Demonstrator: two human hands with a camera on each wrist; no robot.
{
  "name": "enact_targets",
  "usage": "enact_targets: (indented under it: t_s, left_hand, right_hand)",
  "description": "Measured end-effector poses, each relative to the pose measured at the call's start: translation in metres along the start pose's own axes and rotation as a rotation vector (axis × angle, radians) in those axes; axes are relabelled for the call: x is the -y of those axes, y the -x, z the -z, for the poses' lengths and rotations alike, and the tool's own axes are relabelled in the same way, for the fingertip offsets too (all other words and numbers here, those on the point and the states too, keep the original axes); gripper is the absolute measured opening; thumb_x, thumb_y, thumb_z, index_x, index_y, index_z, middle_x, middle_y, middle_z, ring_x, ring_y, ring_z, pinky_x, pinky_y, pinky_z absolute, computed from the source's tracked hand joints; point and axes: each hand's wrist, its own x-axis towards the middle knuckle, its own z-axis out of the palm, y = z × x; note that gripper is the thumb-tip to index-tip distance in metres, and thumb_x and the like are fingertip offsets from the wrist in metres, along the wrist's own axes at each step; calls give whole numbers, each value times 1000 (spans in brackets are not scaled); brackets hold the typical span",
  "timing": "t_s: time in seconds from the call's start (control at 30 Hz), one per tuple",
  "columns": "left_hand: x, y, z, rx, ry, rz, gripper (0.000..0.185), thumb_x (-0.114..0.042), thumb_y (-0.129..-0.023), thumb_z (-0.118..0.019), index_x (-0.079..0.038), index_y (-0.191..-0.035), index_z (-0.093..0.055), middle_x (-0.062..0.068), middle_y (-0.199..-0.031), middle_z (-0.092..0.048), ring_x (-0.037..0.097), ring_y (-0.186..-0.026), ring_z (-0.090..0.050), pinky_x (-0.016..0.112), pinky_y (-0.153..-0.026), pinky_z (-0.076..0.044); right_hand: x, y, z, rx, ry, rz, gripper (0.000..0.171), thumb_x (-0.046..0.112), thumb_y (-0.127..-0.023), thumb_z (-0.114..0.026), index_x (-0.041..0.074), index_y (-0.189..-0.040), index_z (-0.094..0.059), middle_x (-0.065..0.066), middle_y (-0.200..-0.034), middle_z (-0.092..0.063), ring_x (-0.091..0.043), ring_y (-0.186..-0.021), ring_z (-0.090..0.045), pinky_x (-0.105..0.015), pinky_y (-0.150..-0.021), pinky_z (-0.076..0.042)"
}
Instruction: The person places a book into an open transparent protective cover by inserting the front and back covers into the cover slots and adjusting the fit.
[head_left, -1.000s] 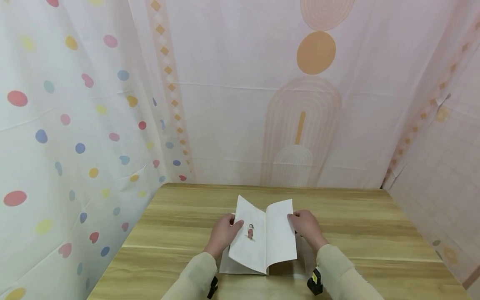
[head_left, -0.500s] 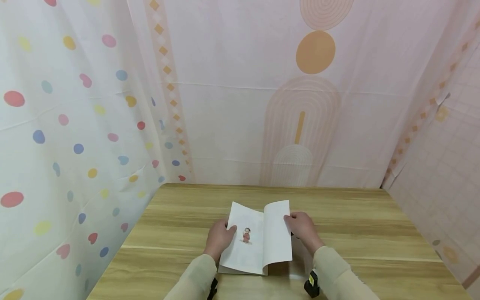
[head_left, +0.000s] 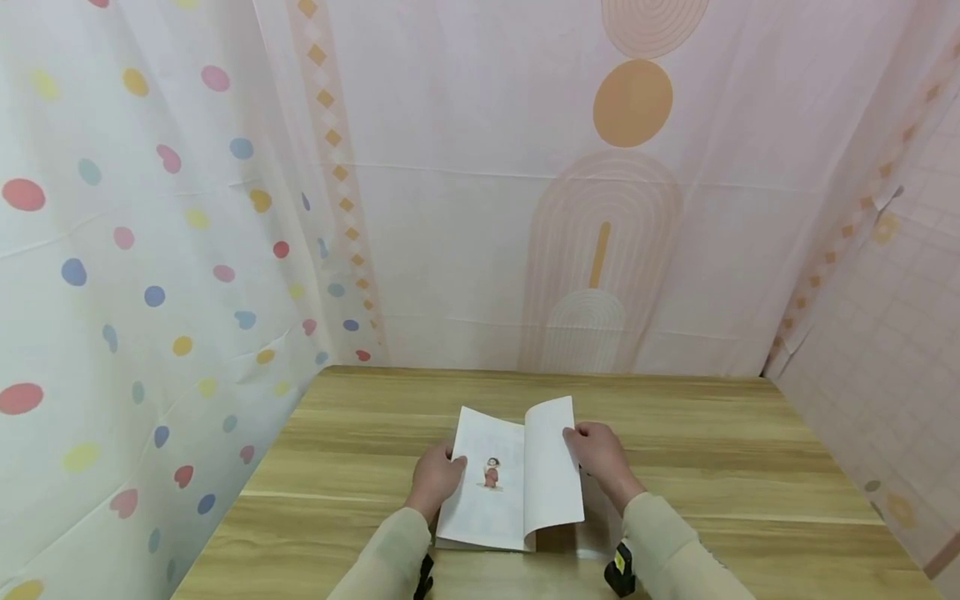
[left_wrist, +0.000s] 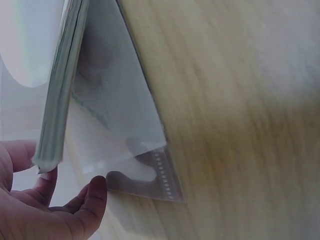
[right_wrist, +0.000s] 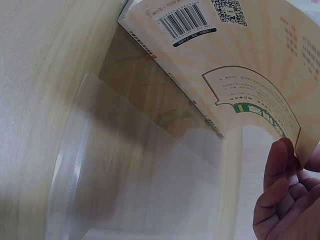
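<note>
An open book [head_left: 487,508] with a small printed figure on its left page stands over the table between both hands. At its left edge my left hand [head_left: 437,479] pinches a thick block of pages, thumb on top, as the left wrist view [left_wrist: 55,85] page block shows. My right hand [head_left: 600,454] grips the outer edge of the raised, curved right side. Seen from the right wrist, the back cover [right_wrist: 235,55] bears a barcode and its lower edge leans over a clear plastic book cover [right_wrist: 145,185]. This clear cover's seamed edge [left_wrist: 162,175] shows below the left hand too.
The wood-grain table [head_left: 360,400] spreads around the book. Patterned cloth hangs behind it [head_left: 450,250], with dotted cloth [head_left: 195,250] on the left and checked cloth [head_left: 885,350] on the right. Black wrist devices [head_left: 620,573] sit below the sleeves.
The left pages have come down and leftward with my left hand, opening the book flatter on that side. The right side and my right hand have shifted slightly left.
</note>
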Motion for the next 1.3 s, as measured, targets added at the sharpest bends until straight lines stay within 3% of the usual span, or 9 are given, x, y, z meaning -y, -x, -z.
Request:
enact_targets:
  t_s: [0.17, 0.37, 0.6, 0.87, 1.0, 1.17, 1.3]
  left_hand:
    - [2, -2, 1, 23, 82, 54, 21, -6, -96, -57, 9, -108, -64, 17, -96, -63, 27, -85, -56, 42, -74, -49]
    - [1, -1, 2, 25, 93, 100, 25, -5, -96, -55, 13, -112, -61, 20, -99, -62, 29, -89, -57, 43, -76, -50]
    - [-2, 0, 2, 13, 134, 128, 27, 4, -90, -53, 15, -113, -60, 22, -101, -62, 33, -95, -58, 46, -83, -50]
    - [2, 1, 0, 0, 152, 83, 46, 12, -86, -42, 18, -131, -46, 36, -123, -55, 48, -116, -54, 53, -95, -48]
    - [2, 3, 0, 5, 159, 45, 50, 14, -83, -42, 18, -132, -46, 37, -123, -55, 49, -115, -54, 54, -95, -48]
    - [0, 4, 0, -32, 70, -74, 46, 13, -78, -49, 18, -123, -55, 35, -119, -60, 49, -115, -56, 56, -96, -46]
    - [-4, 3, -4, -68, 8, -183, 36, 4, -83, -61, 15, -117, -60, 33, -116, -62, 50, -115, -54, 57, -99, -42]
  right_hand:
    - [2, 0, 0, -10, -10, 19, 27, 20, -100, -54, 1, -90, -70, -4, -76, -61, -18, -69, -54, -30, -60, -44]
    - [3, 1, 2, -9, -7, 12, 28, 18, -101, -54, -3, -105, -71, -7, -87, -67, -20, -77, -59, -34, -69, -50]
    - [-2, 0, 1, -19, 15, 8, 25, 17, -101, -54, -2, -99, -71, -6, -82, -63, -19, -74, -56, -32, -66, -47]
    - [-5, -2, 2, -36, 30, -5, 27, 19, -100, -55, -2, -104, -72, -7, -87, -66, -20, -78, -57, -34, -70, -49]
    - [-7, -2, 2, -39, 29, -2, 26, 18, -100, -56, -2, -103, -72, -6, -86, -66, -20, -77, -56, -33, -68, -48]
    - [-8, 0, 2, -33, 29, -3, 25, 18, -100, -56, -1, -98, -72, -6, -83, -64, -20, -75, -54, -31, -65, -45]
    - [-9, 1, 1, -18, 21, -19, 26, 21, -101, -56, 1, -100, -72, -5, -84, -64, -20, -76, -55, -32, -66, -46]
